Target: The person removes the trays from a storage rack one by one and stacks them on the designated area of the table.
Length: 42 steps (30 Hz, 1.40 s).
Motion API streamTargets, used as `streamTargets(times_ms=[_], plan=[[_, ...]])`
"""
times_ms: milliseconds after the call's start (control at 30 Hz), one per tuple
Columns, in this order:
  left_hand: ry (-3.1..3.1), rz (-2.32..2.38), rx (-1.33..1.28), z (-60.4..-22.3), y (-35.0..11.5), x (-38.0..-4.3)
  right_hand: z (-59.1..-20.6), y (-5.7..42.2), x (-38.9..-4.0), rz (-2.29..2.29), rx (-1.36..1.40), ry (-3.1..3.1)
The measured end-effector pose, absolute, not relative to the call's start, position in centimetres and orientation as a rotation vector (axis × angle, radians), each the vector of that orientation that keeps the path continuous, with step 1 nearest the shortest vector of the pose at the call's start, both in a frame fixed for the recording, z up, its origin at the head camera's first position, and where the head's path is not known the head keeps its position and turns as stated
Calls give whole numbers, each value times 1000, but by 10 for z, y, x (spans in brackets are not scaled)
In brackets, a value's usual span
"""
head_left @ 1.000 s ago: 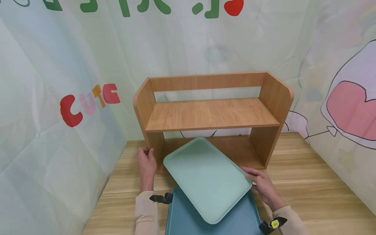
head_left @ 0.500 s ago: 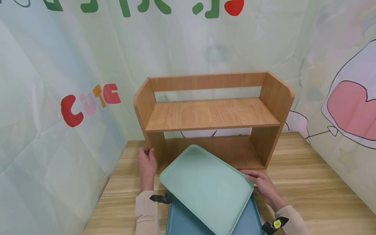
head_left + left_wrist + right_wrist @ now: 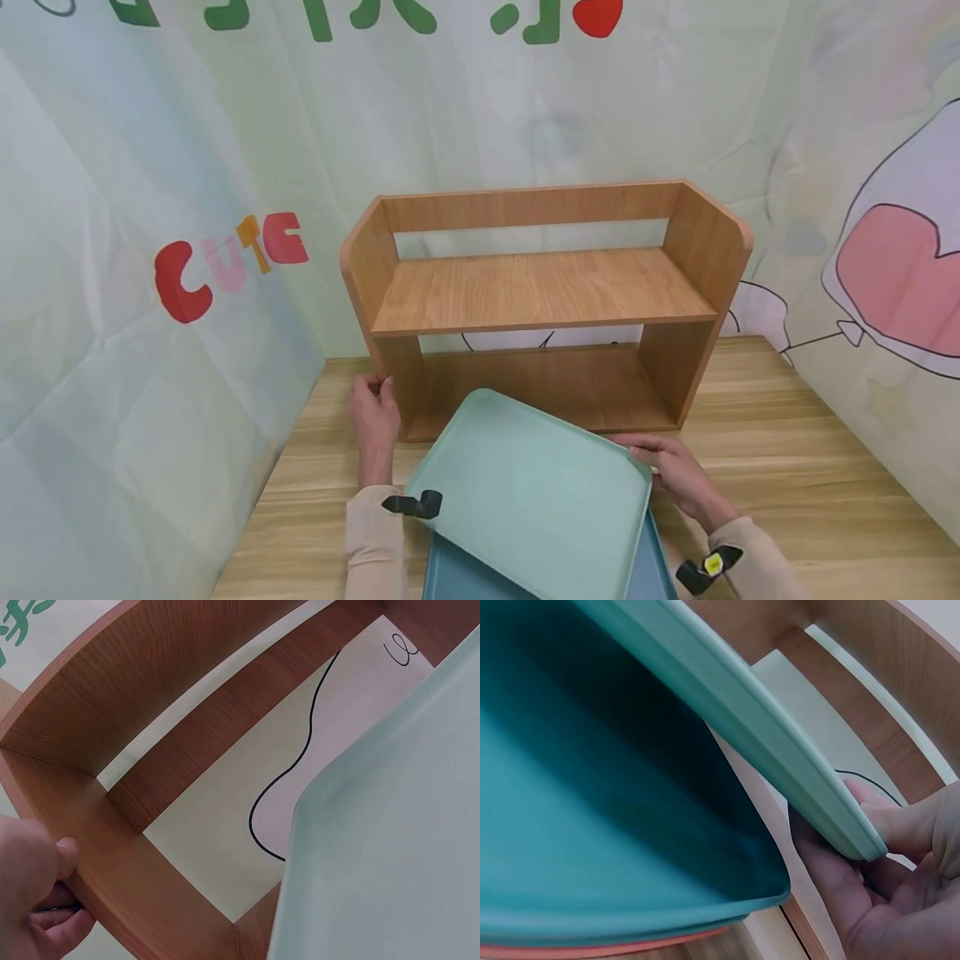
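Observation:
A mint-green tray (image 3: 540, 492) is tilted above a blue tray (image 3: 480, 571). My right hand (image 3: 678, 479) pinches its right corner; in the right wrist view the thumb lies on the upper side and the fingers (image 3: 840, 889) curl underneath. My left hand (image 3: 375, 421) is at the front edge of the left side panel of a wooden shelf (image 3: 543, 287). Up close in the left wrist view, thumb and curled fingers (image 3: 71, 934) hold that panel edge. Both levels of the shelf bear nothing. The blue tray is partly hidden by the mint one.
Under the blue tray an orange-red rim (image 3: 615, 949) shows in the right wrist view. The shelf stands on a wood-grain table (image 3: 795, 467). Printed cloth walls (image 3: 225, 125) rise at the back and both sides.
The mint-green tray has come down toward the person and turned, its far corner drawing away from the shelf and covering more of the blue tray. My left hand stays at the shelf panel.

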<state>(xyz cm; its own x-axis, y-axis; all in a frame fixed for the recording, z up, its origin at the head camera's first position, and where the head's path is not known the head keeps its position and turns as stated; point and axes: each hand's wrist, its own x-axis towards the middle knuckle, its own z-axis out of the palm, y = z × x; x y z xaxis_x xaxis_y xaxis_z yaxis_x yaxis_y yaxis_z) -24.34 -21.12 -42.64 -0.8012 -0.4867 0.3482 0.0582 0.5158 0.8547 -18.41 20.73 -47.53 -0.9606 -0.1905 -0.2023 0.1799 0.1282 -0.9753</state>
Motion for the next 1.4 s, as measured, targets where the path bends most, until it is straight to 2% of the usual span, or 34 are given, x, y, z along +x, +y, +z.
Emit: streamTargets(times_ms=[1400], plan=[[-2192,-1257,347,-428,-211,-244,-482,224,-195,-1765,-197,2019]])
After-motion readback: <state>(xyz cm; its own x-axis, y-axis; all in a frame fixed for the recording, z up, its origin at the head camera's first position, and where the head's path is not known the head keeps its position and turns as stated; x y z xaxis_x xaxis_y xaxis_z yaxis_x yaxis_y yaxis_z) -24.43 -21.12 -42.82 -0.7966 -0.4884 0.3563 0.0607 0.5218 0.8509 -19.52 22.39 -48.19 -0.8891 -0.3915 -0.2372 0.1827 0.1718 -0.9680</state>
